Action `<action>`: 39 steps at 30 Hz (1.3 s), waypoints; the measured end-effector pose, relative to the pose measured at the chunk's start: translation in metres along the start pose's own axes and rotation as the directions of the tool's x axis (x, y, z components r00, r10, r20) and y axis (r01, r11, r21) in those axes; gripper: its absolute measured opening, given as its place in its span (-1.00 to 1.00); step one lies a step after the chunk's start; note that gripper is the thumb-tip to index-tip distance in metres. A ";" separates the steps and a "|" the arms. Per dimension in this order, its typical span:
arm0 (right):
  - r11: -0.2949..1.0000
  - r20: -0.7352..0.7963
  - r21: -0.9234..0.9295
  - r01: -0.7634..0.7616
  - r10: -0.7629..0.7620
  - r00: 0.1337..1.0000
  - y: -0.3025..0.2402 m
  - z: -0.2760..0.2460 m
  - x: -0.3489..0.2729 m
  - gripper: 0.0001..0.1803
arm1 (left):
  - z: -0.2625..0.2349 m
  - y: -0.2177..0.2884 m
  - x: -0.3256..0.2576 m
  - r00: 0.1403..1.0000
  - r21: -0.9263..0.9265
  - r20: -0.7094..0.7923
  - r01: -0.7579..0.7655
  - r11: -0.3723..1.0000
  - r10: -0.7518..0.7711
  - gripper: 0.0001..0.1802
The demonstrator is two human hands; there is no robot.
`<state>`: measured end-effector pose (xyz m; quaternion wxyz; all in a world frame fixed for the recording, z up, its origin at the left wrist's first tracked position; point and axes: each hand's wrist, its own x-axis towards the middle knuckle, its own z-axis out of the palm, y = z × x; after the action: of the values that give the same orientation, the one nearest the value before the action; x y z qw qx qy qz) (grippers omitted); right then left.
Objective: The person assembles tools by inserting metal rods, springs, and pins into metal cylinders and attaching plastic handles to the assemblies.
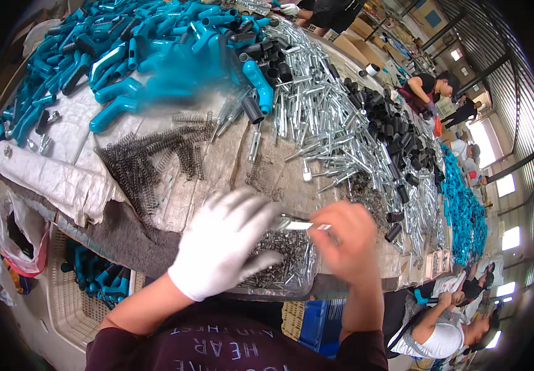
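Where the hall opens out at the right of the frame, a corrugated wall (489, 34) carries bright windows (511, 238), and several people work along that side, one in a white top (437, 337) at lower right. Across the middle spreads a big worktable (174, 204), its beige sheeting (217, 164) creased and stained, with a white cloth (63, 179) rumpled over the left edge. Teal handles (115, 114) crowd the upper left, partly blurred; metal rods (294, 99) fill the upper centre, with black sleeves (381, 117) heaped to their right. Down at lower left I see a cream basket (63, 300) with more teal pieces inside. Dark coil springs (134, 164) lie left of centre. At lower centre, the white-gloved left hand (226, 244) has its fingers extended; whether it grips anything, I can't tell. The bare right hand (347, 238) pinches a slim metal piece (298, 226) above a clear tray (311, 263) of small metal parts (279, 253).
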<state>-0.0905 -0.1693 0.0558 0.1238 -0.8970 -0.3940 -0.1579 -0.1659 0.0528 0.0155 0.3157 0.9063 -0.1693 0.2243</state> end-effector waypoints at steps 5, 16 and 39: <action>0.757 0.270 0.636 -0.146 -0.042 0.962 0.024 0.033 0.044 -0.79 | 0.023 -0.034 -0.037 0.955 -0.079 0.013 0.296 0.952 -0.296 -0.69; 0.945 0.043 0.271 -0.183 0.178 0.983 0.137 0.178 0.175 -0.61 | 0.029 -0.077 -0.081 0.753 -0.321 -0.035 0.614 0.721 -0.657 -0.88; 0.965 0.263 -0.260 0.014 0.056 0.963 0.035 0.231 0.281 -0.66 | 0.021 -0.087 -0.082 0.806 -0.422 -0.023 0.528 0.737 -0.592 -0.85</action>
<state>0.1583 0.0751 -0.0528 -0.0475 -0.9226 -0.3733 -0.0842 -0.1901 0.1174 -0.0841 0.5570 0.8113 0.0955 0.1497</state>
